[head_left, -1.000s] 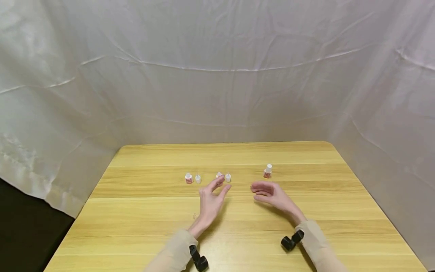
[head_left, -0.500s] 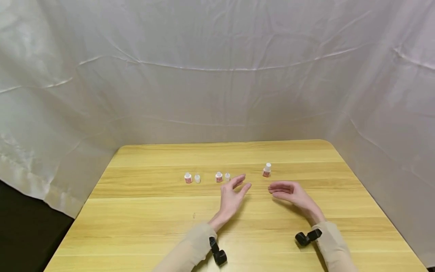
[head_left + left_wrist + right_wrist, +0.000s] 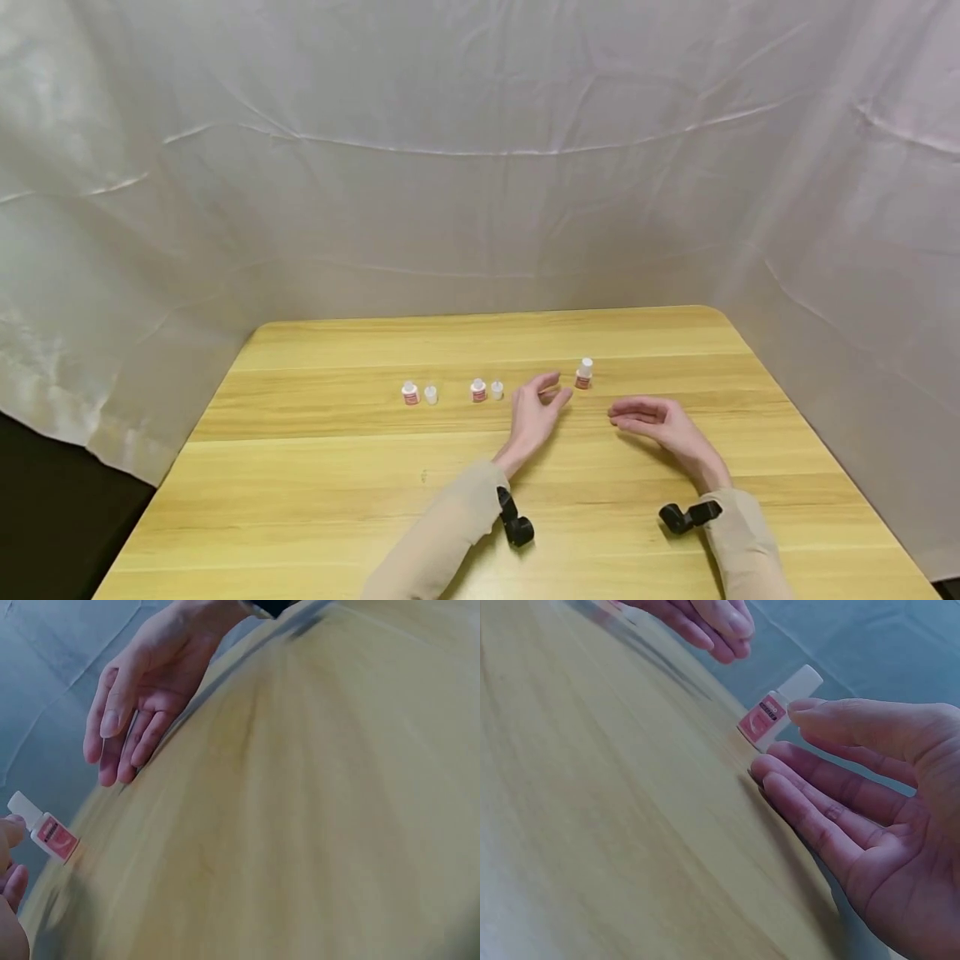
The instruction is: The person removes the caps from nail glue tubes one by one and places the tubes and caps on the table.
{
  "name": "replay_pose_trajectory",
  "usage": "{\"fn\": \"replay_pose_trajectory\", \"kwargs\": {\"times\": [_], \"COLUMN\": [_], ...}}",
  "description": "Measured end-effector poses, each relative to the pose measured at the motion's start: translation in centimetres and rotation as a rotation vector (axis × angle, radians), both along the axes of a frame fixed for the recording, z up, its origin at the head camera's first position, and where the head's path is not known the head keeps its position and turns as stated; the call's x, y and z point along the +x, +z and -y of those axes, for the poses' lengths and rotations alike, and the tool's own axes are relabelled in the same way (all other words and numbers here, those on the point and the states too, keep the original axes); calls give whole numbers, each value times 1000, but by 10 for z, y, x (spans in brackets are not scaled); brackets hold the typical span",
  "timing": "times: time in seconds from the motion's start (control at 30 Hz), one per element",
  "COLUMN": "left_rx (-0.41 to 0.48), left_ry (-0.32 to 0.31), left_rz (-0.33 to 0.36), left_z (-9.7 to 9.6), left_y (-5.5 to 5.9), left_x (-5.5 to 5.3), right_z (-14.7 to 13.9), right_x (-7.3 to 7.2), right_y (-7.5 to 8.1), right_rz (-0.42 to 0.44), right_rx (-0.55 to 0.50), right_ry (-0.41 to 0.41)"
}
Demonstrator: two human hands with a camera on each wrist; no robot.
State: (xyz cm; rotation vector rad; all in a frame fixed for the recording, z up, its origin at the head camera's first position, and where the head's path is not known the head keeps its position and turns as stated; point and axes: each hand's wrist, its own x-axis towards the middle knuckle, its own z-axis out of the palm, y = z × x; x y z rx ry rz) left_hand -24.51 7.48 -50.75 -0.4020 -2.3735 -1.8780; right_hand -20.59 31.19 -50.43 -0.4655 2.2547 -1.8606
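Observation:
A small white bottle (image 3: 583, 374) with a red label and a tall white cap stands upright on the wooden table. My left hand (image 3: 536, 414) is just left of it, thumb and fingers apart and holding nothing. To the right and nearer to me hovers my right hand (image 3: 660, 423), also holding nothing, its fingers loosely bent with the palm turned inward. In the right wrist view the capped bottle (image 3: 765, 720) shows beyond the fingertips. The left wrist view has the same bottle (image 3: 52, 836) at its left edge, beside the fingers of my left hand.
Farther left stand two similar uncapped bottles, a middle bottle (image 3: 478, 391) and a left bottle (image 3: 410, 393). Each has a white cap beside it, the middle cap (image 3: 497, 391) and the left cap (image 3: 431, 395). A pale curtain (image 3: 480, 208) surrounds the table (image 3: 337, 500) behind and at the sides.
Both hands have moved right, empty. My left hand has passed from the middle bottle to beside the capped bottle. The bottles and caps stay in place on the table.

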Motion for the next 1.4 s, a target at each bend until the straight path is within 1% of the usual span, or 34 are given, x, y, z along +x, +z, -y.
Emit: {"fn": "replay_pose_trajectory", "kwargs": {"times": [0.17, 0.37, 0.5, 0.7, 0.87, 1.03, 1.13, 1.4], "left_rx": [-30, -57, -58, -62, -96, -152, -164, -214], "left_ry": [-13, -29, -52, -65, -60, -47, -46, -39], "left_rz": [31, 74, 79, 77, 60, 15, -4, -32], "left_z": [-12, -23, -28, -32, -34, -36, -37, -41], "left_y": [1, 0, 1, 3, 6, 8, 9, 8], "left_x": [-9, -18, -23, -26, -28, -28, -28, -29], "right_z": [-1, 1, 2, 2, 0, -1, -1, 0], "right_x": [1, 2, 4, 5, 3, 2, 2, 3], "right_y": [1, 3, 4, 4, 1, 0, 0, 0], "right_rz": [7, 10, 12, 8, 9, 20, 29, 33], "right_rx": [-18, -33, -30, -32, -28, -38, -49, -43], "right_ry": [4, 15, 14, 19, 16, 13, 13, 6]}}
